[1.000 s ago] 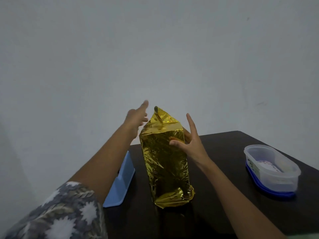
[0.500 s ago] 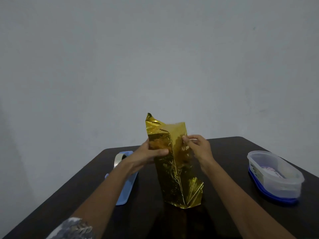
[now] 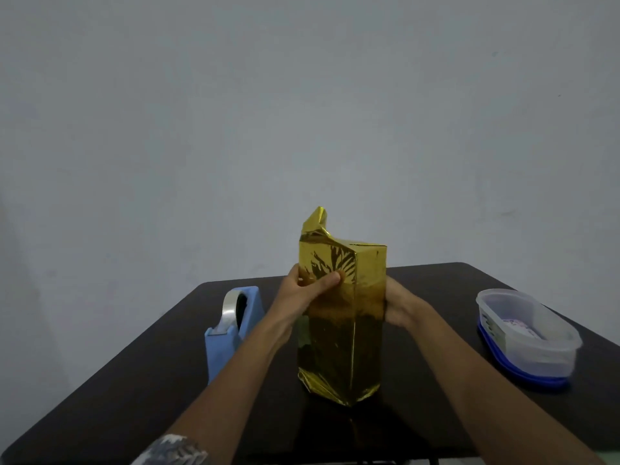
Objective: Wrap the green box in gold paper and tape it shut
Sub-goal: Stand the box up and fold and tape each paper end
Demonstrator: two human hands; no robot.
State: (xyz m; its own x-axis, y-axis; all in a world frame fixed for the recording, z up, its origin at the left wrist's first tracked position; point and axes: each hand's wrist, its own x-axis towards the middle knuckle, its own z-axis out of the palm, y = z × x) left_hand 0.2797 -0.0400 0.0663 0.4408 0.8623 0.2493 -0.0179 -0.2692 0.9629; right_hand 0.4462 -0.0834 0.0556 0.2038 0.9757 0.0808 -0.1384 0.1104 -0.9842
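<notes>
A tall box wrapped in shiny gold paper stands upright in the middle of the dark table. No green shows; the paper covers the box. A loose flap of gold paper sticks up at its top left corner. My left hand grips the box's upper left side, thumb pressed across the front face. On the opposite side my right hand holds the upper right side, its fingers hidden behind the box. A blue tape dispenser with a roll of clear tape stands left of the box.
A clear plastic container on a blue lid sits at the right of the table, with something pale inside. A plain grey wall rises behind the table's far edge. My patterned sleeve shows at the bottom left.
The box has been turned, so a corner edge now faces me. My left hand came down from the top onto the left side; my right hand moved round to the right side.
</notes>
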